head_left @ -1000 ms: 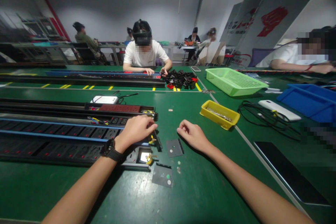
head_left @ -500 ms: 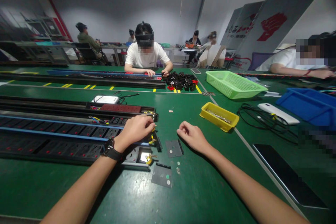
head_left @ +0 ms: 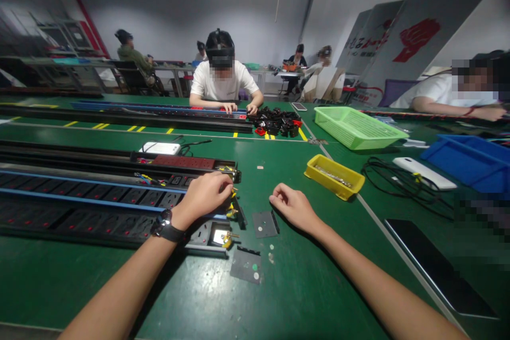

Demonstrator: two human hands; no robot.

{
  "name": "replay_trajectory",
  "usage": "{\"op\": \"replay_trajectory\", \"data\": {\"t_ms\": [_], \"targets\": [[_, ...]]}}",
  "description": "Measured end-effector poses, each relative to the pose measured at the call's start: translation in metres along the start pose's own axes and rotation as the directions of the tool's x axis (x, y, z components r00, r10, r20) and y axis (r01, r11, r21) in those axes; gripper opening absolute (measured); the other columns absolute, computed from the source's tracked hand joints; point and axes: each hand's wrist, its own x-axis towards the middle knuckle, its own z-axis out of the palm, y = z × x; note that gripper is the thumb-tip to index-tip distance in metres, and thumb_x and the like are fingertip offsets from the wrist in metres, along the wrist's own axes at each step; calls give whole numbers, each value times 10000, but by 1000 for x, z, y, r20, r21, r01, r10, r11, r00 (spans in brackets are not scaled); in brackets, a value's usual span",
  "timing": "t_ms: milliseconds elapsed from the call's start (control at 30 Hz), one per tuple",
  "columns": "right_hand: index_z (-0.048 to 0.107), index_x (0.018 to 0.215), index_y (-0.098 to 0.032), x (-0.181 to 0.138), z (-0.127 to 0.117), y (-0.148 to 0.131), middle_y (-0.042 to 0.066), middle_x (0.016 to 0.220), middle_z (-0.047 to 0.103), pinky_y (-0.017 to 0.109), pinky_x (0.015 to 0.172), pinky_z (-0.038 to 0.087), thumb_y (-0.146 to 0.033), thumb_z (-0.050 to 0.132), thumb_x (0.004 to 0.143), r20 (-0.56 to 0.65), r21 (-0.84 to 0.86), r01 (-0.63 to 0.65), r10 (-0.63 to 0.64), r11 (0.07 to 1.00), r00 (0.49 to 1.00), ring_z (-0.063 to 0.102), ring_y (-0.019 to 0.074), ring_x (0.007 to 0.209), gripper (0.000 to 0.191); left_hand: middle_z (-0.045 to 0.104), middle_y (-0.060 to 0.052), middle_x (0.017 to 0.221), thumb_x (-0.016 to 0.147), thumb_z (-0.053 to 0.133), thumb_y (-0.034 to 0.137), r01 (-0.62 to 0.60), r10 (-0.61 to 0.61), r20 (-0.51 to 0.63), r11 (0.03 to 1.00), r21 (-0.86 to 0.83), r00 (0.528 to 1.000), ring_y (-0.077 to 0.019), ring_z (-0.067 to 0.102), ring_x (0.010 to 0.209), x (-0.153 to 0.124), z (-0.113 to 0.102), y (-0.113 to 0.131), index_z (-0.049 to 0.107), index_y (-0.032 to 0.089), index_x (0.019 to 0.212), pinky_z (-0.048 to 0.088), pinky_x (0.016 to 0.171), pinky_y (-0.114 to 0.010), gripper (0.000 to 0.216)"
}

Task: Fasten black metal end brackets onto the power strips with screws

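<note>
My left hand [head_left: 205, 194], with a black watch on the wrist, rests curled over the right end of a long black power strip with blue edges [head_left: 91, 196], fingertips pinched at the yellow-green wires [head_left: 230, 213] there. My right hand [head_left: 292, 207] lies loosely closed on the green table, just right of a small dark end plate [head_left: 264, 223]. A second dark plate [head_left: 246, 265] lies nearer me, with small screws beside it.
A yellow tray of screws [head_left: 333, 176], a green basket [head_left: 356, 126], a blue bin [head_left: 470, 162], a white device with black cable [head_left: 422, 172] and a dark tablet [head_left: 438, 271] lie to the right. More power strips [head_left: 119, 159] sit behind. A person in white [head_left: 221, 82] works opposite beside black parts [head_left: 277, 121].
Both hands stay almost where they were; the left hand's fingers have shifted slightly at the strip's end. The view has tilted a little.
</note>
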Motion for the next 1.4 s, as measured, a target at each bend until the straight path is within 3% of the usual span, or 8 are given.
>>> {"op": "replay_trajectory", "data": {"t_ms": [233,433,733,1100,1400], "targets": [[582,826,-230,1,1,1,-31,666,607,247,589,358,-376,557,913,5,-9,-3,3,1000,1000,546,142,598,171,760,-19,1034,1011,490,385,-5,5,20,1000,-1,1000,-242,705,972,0,3,-3,749,283,1010,512,773,-296,278],[585,833,-229,0,1,2,-30,674,611,250,594,354,-369,554,918,11,-25,-11,12,1000,1000,559,146,612,166,725,-9,1176,1019,485,308,-91,91,5,996,-15,996,-220,691,1025,-2,6,-8,708,334,1214,509,794,-282,297],[585,833,-229,-1,0,1,-30,673,616,250,597,355,-365,557,916,13,-28,-14,15,1000,1000,563,145,613,161,703,-9,1093,1015,477,293,-91,90,27,996,25,996,-220,688,946,-3,5,-5,708,320,1104,493,733,-288,248],[584,842,-228,-1,1,2,-30,674,606,250,597,353,-378,549,918,17,-34,-4,5,999,1000,556,145,611,172,674,2,1187,1038,410,267,-138,138,39,990,15,990,-212,682,956,-3,4,-8,646,330,1204,481,736,-291,295],[587,839,-227,-1,1,3,-31,676,617,248,599,357,-364,557,917,7,-47,6,-6,999,1000,562,141,611,161,703,-3,1051,993,489,278,-117,117,53,993,-14,992,-201,671,933,-3,2,-6,723,301,1064,450,726,-274,245]]}}
